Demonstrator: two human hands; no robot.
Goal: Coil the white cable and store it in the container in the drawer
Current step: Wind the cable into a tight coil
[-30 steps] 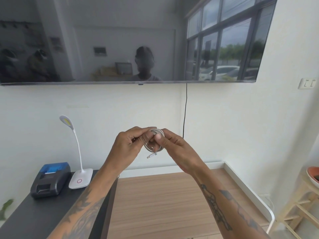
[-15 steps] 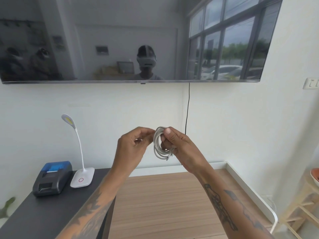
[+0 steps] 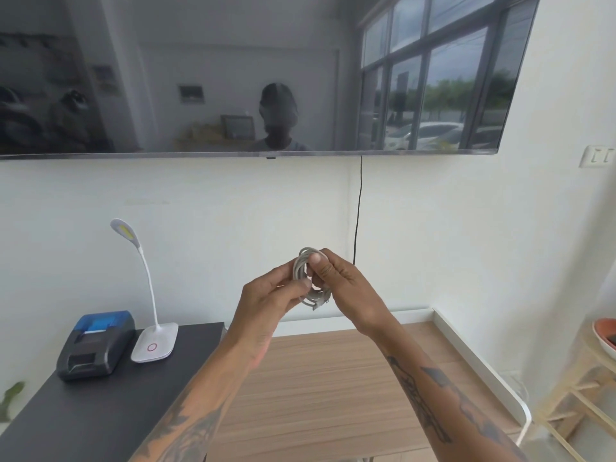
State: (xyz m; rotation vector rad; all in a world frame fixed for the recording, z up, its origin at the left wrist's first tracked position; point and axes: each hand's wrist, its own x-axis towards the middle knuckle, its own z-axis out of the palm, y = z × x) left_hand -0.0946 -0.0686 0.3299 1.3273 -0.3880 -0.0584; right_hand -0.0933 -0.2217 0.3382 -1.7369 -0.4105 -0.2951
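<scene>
The white cable [image 3: 305,278] is wound into a small coil of several loops and held in the air in front of the wall, above the wooden table. My right hand [image 3: 346,288] pinches the coil's top and right side, thumb on its upper edge. My left hand [image 3: 270,295] grips the coil's left side with thumb and fingertips. A short plug end sticks out at the coil's bottom. No drawer or container is in view.
A wooden table [image 3: 333,388] with a white raised rim lies below my hands. To the left, a black desk [image 3: 83,418] carries a black-and-blue printer [image 3: 96,345] and a white lamp [image 3: 150,311]. A large screen [image 3: 250,75] hangs above, a wooden shelf [image 3: 586,388] stands right.
The coil has turned edge-on and tightened between my hands. The loose plug end that hung below has been drawn in close to the coil. My hands stay at about the same height.
</scene>
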